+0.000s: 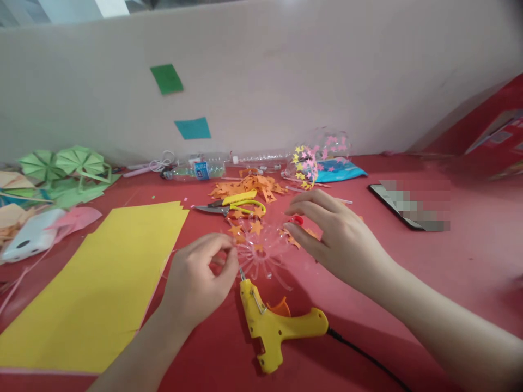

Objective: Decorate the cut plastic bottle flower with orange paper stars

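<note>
A clear plastic flower shape (261, 256) with many curled strips, apparently cut from a bottle, sits between my hands. Several orange paper stars (256, 227) are on its strips. My left hand (208, 267) is closed in a pinch at the left edge of the flower, on one of its strips. To the flower's right is my right hand (327, 226), thumb and fingers apart, with nothing visible between them. A small red piece (296, 220) shows just behind its fingers. A yellow glue gun (269, 324) lies in front of the flower, its nozzle pointing at the strips near my left hand.
Yellow paper sheets (98, 283) cover the left side. Behind the flower are scissors (220, 208), a yellow cutter (239, 197), orange paper scraps (245, 187), a plastic bottle (200, 170) and a star-covered clear piece (304, 166). A phone (402, 207) lies right; the glue gun's cord (368, 356) runs forward.
</note>
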`<state>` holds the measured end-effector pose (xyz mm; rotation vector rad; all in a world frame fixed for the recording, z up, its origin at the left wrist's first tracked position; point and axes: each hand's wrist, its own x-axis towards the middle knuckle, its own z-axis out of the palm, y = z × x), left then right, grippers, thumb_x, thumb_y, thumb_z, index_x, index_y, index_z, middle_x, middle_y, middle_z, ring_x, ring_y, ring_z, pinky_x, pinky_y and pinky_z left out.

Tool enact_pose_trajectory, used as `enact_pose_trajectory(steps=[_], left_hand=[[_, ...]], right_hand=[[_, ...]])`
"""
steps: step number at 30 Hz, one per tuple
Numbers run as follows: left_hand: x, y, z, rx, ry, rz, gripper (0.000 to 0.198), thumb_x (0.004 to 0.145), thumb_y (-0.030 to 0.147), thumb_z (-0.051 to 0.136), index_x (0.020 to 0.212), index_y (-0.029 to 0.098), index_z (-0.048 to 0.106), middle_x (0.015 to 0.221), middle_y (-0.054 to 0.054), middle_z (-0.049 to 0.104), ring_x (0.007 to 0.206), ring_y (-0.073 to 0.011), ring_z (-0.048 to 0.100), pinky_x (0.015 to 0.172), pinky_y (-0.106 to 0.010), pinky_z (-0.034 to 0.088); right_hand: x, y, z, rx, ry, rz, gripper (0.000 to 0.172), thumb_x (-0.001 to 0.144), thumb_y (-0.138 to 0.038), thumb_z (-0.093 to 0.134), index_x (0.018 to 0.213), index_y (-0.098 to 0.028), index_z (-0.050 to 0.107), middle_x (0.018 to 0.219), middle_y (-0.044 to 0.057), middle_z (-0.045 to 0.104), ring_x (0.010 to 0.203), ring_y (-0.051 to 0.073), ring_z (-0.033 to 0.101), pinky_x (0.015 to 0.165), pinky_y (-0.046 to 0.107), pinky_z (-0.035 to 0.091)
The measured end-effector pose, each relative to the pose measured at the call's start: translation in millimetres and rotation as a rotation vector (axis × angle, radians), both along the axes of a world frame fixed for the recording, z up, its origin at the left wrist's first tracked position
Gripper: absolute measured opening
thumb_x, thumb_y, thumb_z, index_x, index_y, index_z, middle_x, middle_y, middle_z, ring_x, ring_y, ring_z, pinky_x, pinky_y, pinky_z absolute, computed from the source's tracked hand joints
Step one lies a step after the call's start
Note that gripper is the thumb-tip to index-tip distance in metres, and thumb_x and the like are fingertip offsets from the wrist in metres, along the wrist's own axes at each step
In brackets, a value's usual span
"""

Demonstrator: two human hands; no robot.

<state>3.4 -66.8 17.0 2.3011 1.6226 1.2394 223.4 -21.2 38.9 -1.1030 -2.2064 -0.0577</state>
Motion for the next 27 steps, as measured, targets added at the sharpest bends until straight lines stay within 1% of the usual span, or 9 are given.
enact_pose_trajectory(steps=[3,7,10,12,15,17,20,23,27], left_hand=[[-4,0,2.1,0.078,0.052,-0.008,0.015,0.082,0.015,0.053,0.067,0.017,0.055,0.073,-0.001,0.067,0.057,-0.0094,0.059,0.053,-0.020,0.047],[-10,2,6.7,0.112,0.037,0.069,0.017,0.083,0.019,0.053,0.066,0.019,0.052,0.068,0.000,0.060,0.054,-0.0096,0.052,0.053,-0.023,0.043],[-13,7,7.0,-0.090,-0.056,0.172,0.015,0.082,0.027,0.053,0.069,0.020,0.052,0.059,0.003,0.055,0.051,-0.0118,0.053,0.049,-0.024,0.042],[-13,11,5.5,-0.345,-0.201,0.169,0.014,0.082,0.034,0.052,0.076,0.022,0.052,0.054,0.004,0.054,0.049,-0.0142,0.057,0.045,-0.024,0.044],[-11,15,3.7,-0.555,-0.479,0.063,0.019,0.082,0.040,0.052,0.083,0.021,0.050,0.073,0.000,0.063,0.054,-0.0157,0.064,0.048,-0.027,0.051],[-8,16,3.8,-0.580,-0.616,0.022,0.022,0.080,0.042,0.054,0.084,0.020,0.049,0.087,-0.003,0.064,0.057,-0.0151,0.066,0.053,-0.029,0.055],[-6,17,4.2,-0.567,-0.719,0.013,0.025,0.077,0.040,0.059,0.085,0.019,0.049,0.093,-0.005,0.065,0.060,-0.0149,0.067,0.060,-0.032,0.057],[-7,18,2.2,-0.521,-0.750,0.005,0.023,0.077,0.038,0.060,0.086,0.018,0.050,0.092,-0.004,0.065,0.067,-0.0159,0.068,0.066,-0.033,0.057],[-9,20,-2.6,-0.474,-0.735,-0.041,0.020,0.081,0.035,0.059,0.090,0.019,0.052,0.095,-0.003,0.064,0.080,-0.0158,0.068,0.078,-0.034,0.055]], right_hand=[[2,0,5.3,-0.104,-0.007,-0.041,0.012,0.091,-0.025,0.051,0.092,-0.018,0.060,0.099,0.006,0.063,0.074,0.015,0.060,0.065,0.030,0.046],[8,0,13.1,-0.413,-0.073,-0.103,0.019,0.089,-0.037,0.053,0.098,-0.021,0.060,0.096,0.004,0.065,0.067,0.015,0.060,0.059,0.029,0.046],[13,-2,14.3,-0.563,-0.117,-0.092,0.032,0.084,-0.043,0.057,0.110,-0.025,0.057,0.087,0.002,0.067,0.068,0.017,0.063,0.057,0.028,0.046],[16,-3,12.4,-0.569,-0.132,-0.076,0.037,0.080,-0.041,0.060,0.113,-0.025,0.056,0.086,0.002,0.068,0.069,0.018,0.064,0.058,0.028,0.046],[15,-4,8.2,-0.577,-0.130,-0.049,0.032,0.078,-0.030,0.061,0.110,-0.024,0.058,0.085,0.002,0.070,0.069,0.018,0.066,0.057,0.026,0.046],[13,-4,5.9,-0.620,-0.102,-0.013,0.030,0.079,-0.023,0.059,0.109,-0.024,0.058,0.087,0.002,0.070,0.071,0.017,0.067,0.058,0.025,0.047],[9,-3,4.3,-0.682,-0.053,0.027,0.029,0.079,-0.019,0.056,0.108,-0.022,0.056,0.091,0.003,0.071,0.077,0.017,0.068,0.064,0.026,0.049],[4,-4,3.8,-0.702,-0.023,0.025,0.031,0.078,-0.017,0.055,0.109,-0.021,0.056,0.091,0.003,0.070,0.078,0.017,0.067,0.067,0.027,0.050],[3,-6,4.2,-0.725,-0.032,0.036,0.032,0.077,-0.018,0.056,0.109,-0.021,0.057,0.089,0.003,0.070,0.073,0.016,0.066,0.062,0.026,0.049]])
